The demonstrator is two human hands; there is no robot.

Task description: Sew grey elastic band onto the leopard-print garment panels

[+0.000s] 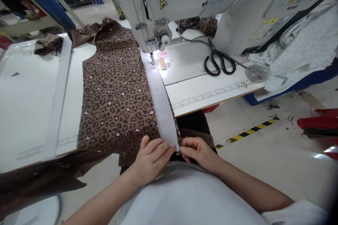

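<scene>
A long white fabric band (161, 102) runs from under the presser foot of the sewing machine (158, 7) down to my hands. It lies along the edge of a brown leopard-print fabric panel (116, 95). My left hand (151, 158) and my right hand (196, 151) pinch the band's lower end from either side, together with the fabric edge beneath it. The machine needle (152, 59) sits over the band's far end, under a bright work light. The needle's exact contact with the cloth is hard to see.
Black-handled scissors (219, 59) lie on the white machine table (190, 63), which has a printed ruler (208, 95). A second white band (59, 95) lies to the left. Pale patterned cloth (298, 49) is heaped at right. Dark brown fabric (39, 179) hangs at lower left.
</scene>
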